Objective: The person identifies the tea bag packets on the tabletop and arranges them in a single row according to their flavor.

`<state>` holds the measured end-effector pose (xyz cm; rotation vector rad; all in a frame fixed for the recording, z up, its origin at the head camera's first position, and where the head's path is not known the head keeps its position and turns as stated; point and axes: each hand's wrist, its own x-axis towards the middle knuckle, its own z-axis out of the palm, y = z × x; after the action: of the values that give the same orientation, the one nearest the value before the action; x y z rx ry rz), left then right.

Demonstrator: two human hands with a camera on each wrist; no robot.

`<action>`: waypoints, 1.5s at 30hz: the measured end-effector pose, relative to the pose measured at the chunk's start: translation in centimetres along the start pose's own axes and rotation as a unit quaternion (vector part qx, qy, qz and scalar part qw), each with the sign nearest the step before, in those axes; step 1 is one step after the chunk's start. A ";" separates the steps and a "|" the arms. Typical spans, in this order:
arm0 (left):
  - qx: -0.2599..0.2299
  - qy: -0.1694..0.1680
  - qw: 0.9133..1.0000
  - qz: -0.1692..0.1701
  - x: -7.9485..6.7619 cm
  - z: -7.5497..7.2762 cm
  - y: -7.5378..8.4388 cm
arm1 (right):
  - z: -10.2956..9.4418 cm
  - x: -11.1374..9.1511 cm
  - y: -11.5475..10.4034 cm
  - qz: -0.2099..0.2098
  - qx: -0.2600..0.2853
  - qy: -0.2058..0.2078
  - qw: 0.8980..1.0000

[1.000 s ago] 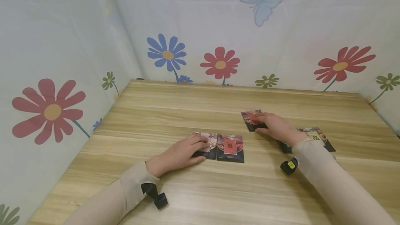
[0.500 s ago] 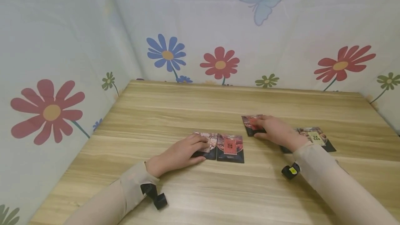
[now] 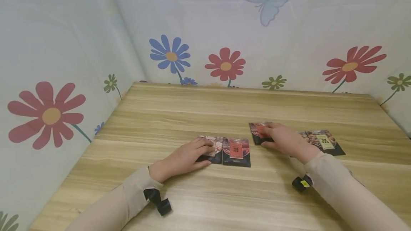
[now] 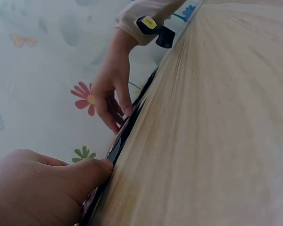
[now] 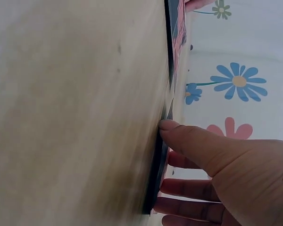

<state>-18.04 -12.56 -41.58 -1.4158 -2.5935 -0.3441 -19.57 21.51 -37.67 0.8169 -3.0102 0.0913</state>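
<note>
My left hand [image 3: 184, 158] rests on a flat printed packet [image 3: 219, 154] with a pale label, its thumb at the near edge. Directly right of that, edge to edge, lies a packet with a red label [image 3: 236, 152]. My right hand [image 3: 287, 140] presses on another red-labelled packet [image 3: 255, 134], farther back and to the right, and hides much of it. In the right wrist view the thumb [image 5: 172, 129] touches that packet's dark edge [image 5: 153, 188] while the fingers reach over its face. All these packets lie flat on the table.
Beyond my right hand lies a packet with a yellow-green label [image 3: 325, 142], beside one partly covered by the hand. The wood-grain table [image 3: 192, 109] meets a flower-printed cloth [image 3: 276, 42] at the back and left. Both sleeves carry black wrist cameras.
My right hand has slid its red-labelled packet toward me and slightly right, turning it straighter. More of the packets at the right shows. The left hand stays on its packet.
</note>
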 end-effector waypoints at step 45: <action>0.000 0.007 1.000 0.003 -0.1 0.1 0.0 | 0.4 -4.5 -3.8 -0.031 -0.023 0.054 0.998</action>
<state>-18.00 -12.60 -41.71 -1.4164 -2.5765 -0.3536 -13.73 20.46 -38.00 0.8713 -2.8731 0.0635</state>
